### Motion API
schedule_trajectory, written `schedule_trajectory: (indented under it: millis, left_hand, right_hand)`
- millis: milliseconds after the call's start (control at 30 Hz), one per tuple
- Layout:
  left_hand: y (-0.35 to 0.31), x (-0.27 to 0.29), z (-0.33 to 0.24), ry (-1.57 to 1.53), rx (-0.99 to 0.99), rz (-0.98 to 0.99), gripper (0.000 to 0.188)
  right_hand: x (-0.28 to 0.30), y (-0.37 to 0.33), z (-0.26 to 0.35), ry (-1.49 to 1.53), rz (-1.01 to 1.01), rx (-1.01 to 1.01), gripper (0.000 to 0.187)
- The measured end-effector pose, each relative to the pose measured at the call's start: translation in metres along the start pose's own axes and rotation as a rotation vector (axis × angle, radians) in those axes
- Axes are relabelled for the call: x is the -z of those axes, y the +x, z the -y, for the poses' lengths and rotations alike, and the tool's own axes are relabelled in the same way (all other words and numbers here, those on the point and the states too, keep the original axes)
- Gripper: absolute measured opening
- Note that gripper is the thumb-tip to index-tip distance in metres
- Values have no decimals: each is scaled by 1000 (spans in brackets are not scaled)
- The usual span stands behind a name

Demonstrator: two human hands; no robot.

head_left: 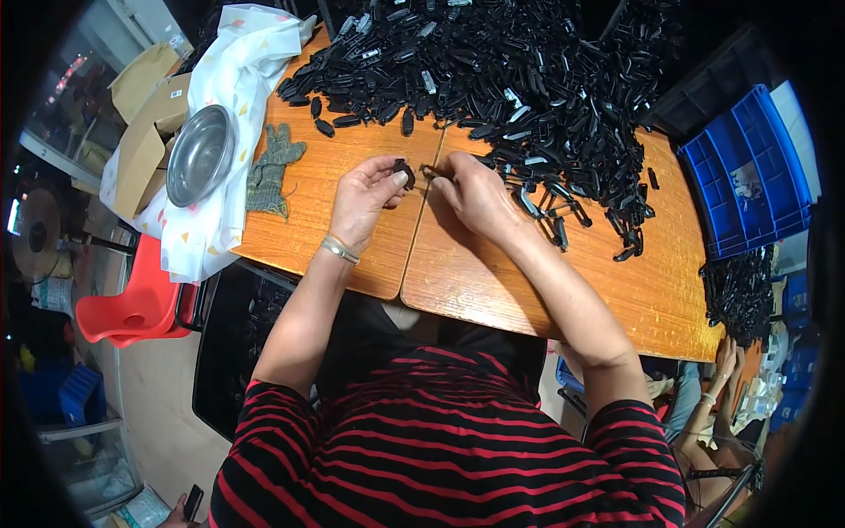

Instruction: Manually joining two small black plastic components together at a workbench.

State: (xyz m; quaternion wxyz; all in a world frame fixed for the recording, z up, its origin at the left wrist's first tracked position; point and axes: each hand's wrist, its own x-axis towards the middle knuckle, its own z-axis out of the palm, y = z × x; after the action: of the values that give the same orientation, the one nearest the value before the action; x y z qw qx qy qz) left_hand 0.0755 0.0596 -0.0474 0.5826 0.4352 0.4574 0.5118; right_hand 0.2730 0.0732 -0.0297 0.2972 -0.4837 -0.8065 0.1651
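My left hand (363, 199) pinches a small dark plastic part (404, 172) between thumb and fingers, just above the wooden table (352, 255). Facing it across a narrow gap, my right hand (475, 195) is closed on another black plastic piece (429, 171), whose end sticks out past the fingertips. Both pieces are too small to tell their exact kind. Beyond my hands spreads a large heap of black plastic parts (493, 70), some with shiny clear or silvery faces. Several loose frame-like pieces (556, 211) lie to the right of my right hand.
A grey knitted glove (275, 172) lies left of my left hand. Past it, a metal bowl (201, 157) rests on white patterned sheeting (255, 53) beside a cardboard box (145, 167). A blue crate (748, 176) stands at right; a red chair (132, 304) at left. Another person's hands (723, 365) show far right.
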Motion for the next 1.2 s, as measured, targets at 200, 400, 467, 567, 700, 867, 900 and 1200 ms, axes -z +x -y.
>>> schedule_trajectory:
  millis: [200,400,467,567,700,867,900,1200]
  left_hand:
    - [-12,-14,1,-141,-27,94,31]
    - [-18,-18,-1,-165,-70,116,32]
    - [-20,-18,-1,-171,-64,121,33]
    - [-26,-17,4,-179,-74,121,37]
    - [-38,-28,8,-192,-117,113,39]
    - [-50,-42,0,-104,-289,83,36]
    - [-51,-42,-2,-102,-289,81,36]
    - [-48,-38,4,-234,-251,193,22]
  right_hand:
    - [-5,-19,22,258,-251,26,18]
    - [-3,-22,28,302,-248,26,17]
    - [-2,-22,27,283,-236,85,16]
    - [-4,-24,27,263,-243,104,16]
    - [-12,-32,33,239,-275,139,18]
    - [-16,-40,41,247,-356,98,25]
    - [-16,-40,43,277,-357,44,29]
    - [-25,-50,45,402,-102,-7,44]
